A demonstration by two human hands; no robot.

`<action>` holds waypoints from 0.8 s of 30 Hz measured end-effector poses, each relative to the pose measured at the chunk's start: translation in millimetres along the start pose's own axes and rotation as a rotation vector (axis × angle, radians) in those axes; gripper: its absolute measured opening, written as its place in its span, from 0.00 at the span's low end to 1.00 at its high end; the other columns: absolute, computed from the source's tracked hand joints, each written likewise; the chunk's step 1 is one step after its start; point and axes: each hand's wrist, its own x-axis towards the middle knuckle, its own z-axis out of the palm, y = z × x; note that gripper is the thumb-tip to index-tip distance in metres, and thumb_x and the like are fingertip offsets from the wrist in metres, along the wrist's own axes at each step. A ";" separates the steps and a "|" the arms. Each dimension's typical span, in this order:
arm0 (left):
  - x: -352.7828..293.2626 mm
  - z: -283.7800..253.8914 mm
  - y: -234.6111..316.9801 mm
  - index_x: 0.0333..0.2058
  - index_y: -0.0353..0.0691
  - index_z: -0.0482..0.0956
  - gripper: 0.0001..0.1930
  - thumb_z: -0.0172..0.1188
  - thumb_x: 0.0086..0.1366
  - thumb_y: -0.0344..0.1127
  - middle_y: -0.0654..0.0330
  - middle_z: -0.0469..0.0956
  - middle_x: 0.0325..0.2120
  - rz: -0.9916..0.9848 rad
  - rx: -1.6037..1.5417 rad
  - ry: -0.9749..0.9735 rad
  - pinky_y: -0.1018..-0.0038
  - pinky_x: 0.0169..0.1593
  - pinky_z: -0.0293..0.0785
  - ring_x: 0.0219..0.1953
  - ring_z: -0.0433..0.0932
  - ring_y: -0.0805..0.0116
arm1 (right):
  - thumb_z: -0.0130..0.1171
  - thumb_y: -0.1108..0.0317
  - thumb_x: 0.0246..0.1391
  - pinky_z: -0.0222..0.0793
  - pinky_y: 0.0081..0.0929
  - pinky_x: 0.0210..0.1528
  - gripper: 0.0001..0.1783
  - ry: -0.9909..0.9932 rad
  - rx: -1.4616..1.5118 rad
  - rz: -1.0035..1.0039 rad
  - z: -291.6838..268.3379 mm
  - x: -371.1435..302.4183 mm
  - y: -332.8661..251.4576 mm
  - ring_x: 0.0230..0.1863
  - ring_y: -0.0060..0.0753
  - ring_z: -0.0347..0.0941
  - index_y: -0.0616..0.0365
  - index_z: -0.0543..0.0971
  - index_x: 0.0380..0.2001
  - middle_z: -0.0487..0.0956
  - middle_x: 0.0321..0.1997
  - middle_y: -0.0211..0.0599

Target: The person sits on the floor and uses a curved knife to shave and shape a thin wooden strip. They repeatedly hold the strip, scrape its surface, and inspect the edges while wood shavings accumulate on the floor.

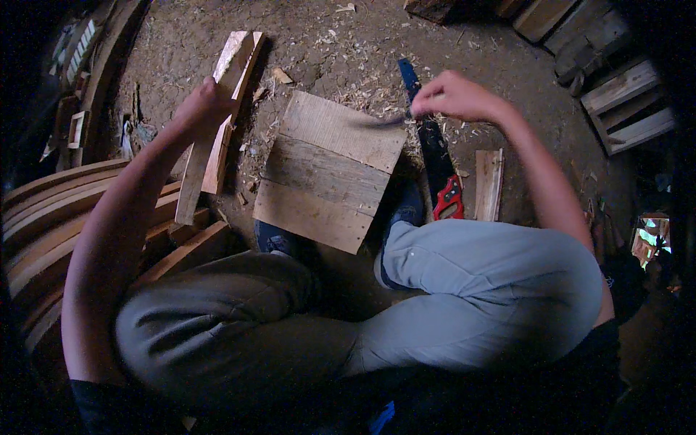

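My left hand is closed round a narrow wooden slat, which slants over a second, paler reddish wood strip. Between my feet lies a square panel of joined boards. My right hand is in a pinch above the right side of the panel. From its fingertips a thin dark thing reaches left over the panel's far edge; it is smeared by motion, and I cannot make out its kind. Beneath that hand a handsaw with a dark blade and red handle rests on the ground.
Several long planks are stacked at the left. A short board lies right of the saw. Wood shavings litter the dirt floor. A slatted wooden crate stands at the far right.
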 end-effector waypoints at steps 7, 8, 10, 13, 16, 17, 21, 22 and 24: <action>-18.3 -20.6 14.5 0.29 0.41 0.77 0.06 0.55 0.53 0.33 0.52 0.73 0.26 0.381 0.465 -0.104 0.61 0.41 0.74 0.34 0.74 0.53 | 0.62 0.58 0.49 0.70 0.23 0.36 0.16 -0.129 0.031 0.041 -12.2 -9.5 -31.4 0.32 0.19 0.75 0.59 0.83 0.34 0.83 0.30 0.32; -17.7 -22.6 19.1 0.29 0.42 0.77 0.06 0.55 0.53 0.34 0.52 0.73 0.26 0.386 0.469 -0.101 0.61 0.41 0.74 0.34 0.74 0.53 | 0.63 0.59 0.50 0.69 0.22 0.35 0.15 -0.206 0.041 0.027 -7.4 -11.4 -30.7 0.31 0.18 0.74 0.59 0.83 0.35 0.82 0.29 0.31; -13.6 -17.8 16.8 0.29 0.42 0.76 0.05 0.55 0.54 0.34 0.51 0.73 0.27 0.380 0.446 -0.076 0.61 0.41 0.74 0.34 0.74 0.52 | 0.63 0.61 0.49 0.70 0.23 0.36 0.14 -0.279 0.036 -0.048 4.1 -9.4 -21.2 0.32 0.20 0.75 0.59 0.83 0.34 0.83 0.30 0.33; -6.0 -6.0 6.3 0.29 0.42 0.76 0.05 0.54 0.56 0.35 0.50 0.73 0.26 0.340 0.312 -0.042 0.61 0.40 0.74 0.34 0.74 0.49 | 0.64 0.61 0.48 0.71 0.24 0.40 0.14 -0.227 -0.003 -0.028 5.5 -4.5 -16.6 0.35 0.22 0.77 0.59 0.83 0.35 0.83 0.32 0.34; -2.6 -4.7 0.8 0.31 0.40 0.75 0.07 0.53 0.58 0.36 0.47 0.72 0.26 0.364 0.259 -0.069 0.59 0.40 0.74 0.35 0.74 0.47 | 0.63 0.61 0.48 0.71 0.25 0.41 0.14 0.157 -0.095 0.072 -8.4 -5.2 -8.0 0.36 0.23 0.77 0.59 0.83 0.35 0.83 0.33 0.34; 15.0 7.7 -8.3 0.31 0.39 0.75 0.08 0.53 0.59 0.36 0.46 0.72 0.26 0.459 0.363 -0.072 0.59 0.40 0.74 0.36 0.74 0.47 | 0.63 0.59 0.48 0.71 0.25 0.41 0.15 0.224 -0.147 0.094 -17.4 -18.7 -11.2 0.36 0.23 0.77 0.58 0.83 0.36 0.83 0.33 0.35; 47.0 72.2 -114.8 0.32 0.35 0.74 0.10 0.54 0.59 0.36 0.46 0.73 0.26 0.348 0.337 0.006 0.58 0.42 0.74 0.37 0.75 0.47 | 0.63 0.60 0.47 0.71 0.25 0.39 0.14 -0.039 -0.002 -0.010 -4.4 -2.4 -44.4 0.35 0.24 0.77 0.57 0.83 0.35 0.83 0.33 0.34; 48.8 77.3 -119.9 0.32 0.34 0.74 0.10 0.54 0.59 0.36 0.47 0.73 0.26 0.327 0.304 0.017 0.58 0.42 0.74 0.37 0.75 0.46 | 0.64 0.60 0.47 0.71 0.25 0.39 0.15 -0.155 0.020 -0.072 9.0 -2.8 -51.1 0.34 0.24 0.77 0.58 0.83 0.35 0.83 0.32 0.35; 48.5 56.7 -72.9 0.32 0.33 0.74 0.09 0.54 0.57 0.34 0.49 0.73 0.26 0.423 0.344 -0.032 0.58 0.41 0.74 0.36 0.75 0.45 | 0.64 0.59 0.46 0.71 0.26 0.38 0.15 -0.335 0.063 -0.147 47.6 -12.4 -48.9 0.34 0.25 0.78 0.57 0.83 0.35 0.83 0.31 0.37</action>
